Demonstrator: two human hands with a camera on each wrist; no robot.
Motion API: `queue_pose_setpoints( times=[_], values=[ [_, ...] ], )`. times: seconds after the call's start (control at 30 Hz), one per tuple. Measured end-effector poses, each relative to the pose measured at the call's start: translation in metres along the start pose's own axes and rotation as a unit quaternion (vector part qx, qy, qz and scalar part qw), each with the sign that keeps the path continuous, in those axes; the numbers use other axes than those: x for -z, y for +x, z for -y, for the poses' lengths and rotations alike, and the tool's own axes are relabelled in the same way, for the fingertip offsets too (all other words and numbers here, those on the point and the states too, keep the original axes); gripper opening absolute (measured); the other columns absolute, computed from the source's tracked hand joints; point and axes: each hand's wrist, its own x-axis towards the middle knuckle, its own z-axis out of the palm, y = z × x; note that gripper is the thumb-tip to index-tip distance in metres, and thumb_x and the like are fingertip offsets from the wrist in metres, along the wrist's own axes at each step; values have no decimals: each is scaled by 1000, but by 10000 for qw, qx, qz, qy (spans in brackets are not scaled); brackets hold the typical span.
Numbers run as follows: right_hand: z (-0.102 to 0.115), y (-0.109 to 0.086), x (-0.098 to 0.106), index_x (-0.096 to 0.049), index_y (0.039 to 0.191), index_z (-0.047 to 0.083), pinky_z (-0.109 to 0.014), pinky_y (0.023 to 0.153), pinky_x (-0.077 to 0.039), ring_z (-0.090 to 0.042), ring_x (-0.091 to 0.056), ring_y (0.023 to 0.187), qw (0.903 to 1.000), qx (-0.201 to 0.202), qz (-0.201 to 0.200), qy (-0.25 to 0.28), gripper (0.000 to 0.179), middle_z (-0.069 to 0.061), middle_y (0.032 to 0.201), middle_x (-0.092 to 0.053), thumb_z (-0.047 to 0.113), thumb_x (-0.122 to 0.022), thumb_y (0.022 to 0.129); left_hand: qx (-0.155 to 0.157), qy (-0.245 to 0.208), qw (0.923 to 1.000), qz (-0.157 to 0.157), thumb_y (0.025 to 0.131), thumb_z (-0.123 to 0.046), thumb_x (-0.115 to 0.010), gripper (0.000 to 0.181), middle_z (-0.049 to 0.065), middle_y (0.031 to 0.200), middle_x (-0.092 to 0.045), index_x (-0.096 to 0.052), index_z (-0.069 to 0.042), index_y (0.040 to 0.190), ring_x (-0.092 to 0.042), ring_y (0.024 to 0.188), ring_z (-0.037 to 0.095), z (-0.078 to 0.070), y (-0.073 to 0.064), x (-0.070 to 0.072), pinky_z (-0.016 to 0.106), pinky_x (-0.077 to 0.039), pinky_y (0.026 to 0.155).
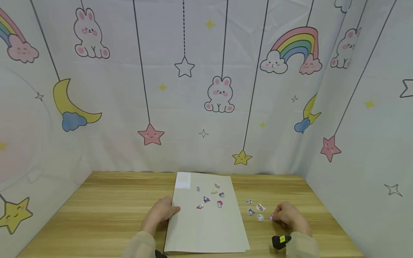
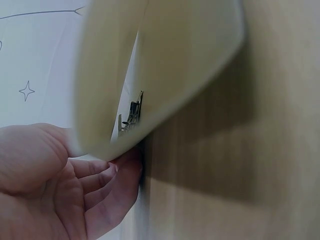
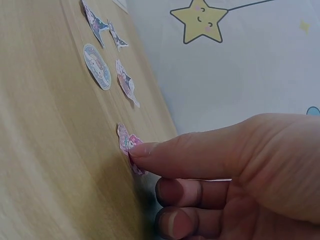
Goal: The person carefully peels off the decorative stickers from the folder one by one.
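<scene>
A cream file folder (image 1: 203, 229) lies on the wooden table, with several small cartoon stickers on the upper half of its cover. My left hand (image 1: 162, 209) grips the folder's left edge, thumb on top and fingers underneath. Seen from the left wrist, the folder (image 2: 170, 120) gapes at this edge, and a dark metal clip (image 2: 132, 114) shows inside. To the right of the folder, my right hand (image 1: 287, 215) pinches a pink cartoon sticker (image 3: 123, 137) low over the table; the thumb covers part of it.
Several loose stickers lie between the folder and my right hand, among them a round one (image 1: 260, 217) and a white one (image 1: 261, 207). A white label (image 1: 183, 180) is at the folder's top left corner. Behind the table (image 1: 106, 208) hangs a patterned curtain (image 1: 187, 150).
</scene>
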Motion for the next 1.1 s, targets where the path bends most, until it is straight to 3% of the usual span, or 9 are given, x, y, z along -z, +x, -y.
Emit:
queue_pose_setpoints(
  times=[0.27,0.4,0.6,0.8,1.1],
  values=[
    [3,-1,4,-54,77,5,-24,46,-35,-15,-47,52,9999,23,-145,-61,20,-5,62,-50,3,-74,77,-49,-24,10000,2,93,-12,-65,21,11,72,-56,-57,7,90,-59,61,22,1,-1,1,34,-53,53],
    [12,-3,7,-55,87,4,-29,50,-38,-20,-49,58,9997,21,-208,-98,14,-7,69,-52,2,-65,77,-47,-14,10000,-27,93,-12,-65,20,11,72,-55,-56,6,90,-59,61,22,2,-1,1,34,-53,52],
    [32,-2,5,-56,98,2,-31,51,-42,-20,-52,59,9983,429,-346,-209,14,-9,75,-56,5,-63,86,2,4,10000,8,93,-12,-65,21,11,73,-56,-56,7,90,-59,62,22,1,0,0,34,-53,53],
    [56,5,-7,-59,95,2,-31,53,-43,-18,-51,62,9934,956,-504,-386,15,-4,74,-55,5,-68,83,16,40,10000,23,93,-13,-65,21,11,72,-55,-56,6,88,-58,62,22,0,-1,1,34,-53,53],
    [88,11,-32,-63,94,3,-32,57,-40,-17,-47,65,9859,1449,-334,-768,10,-2,74,-51,6,-67,85,-20,35,10000,36,93,-13,-65,22,11,73,-56,-57,7,90,-59,61,22,0,-1,2,34,-52,52]
  ],
)
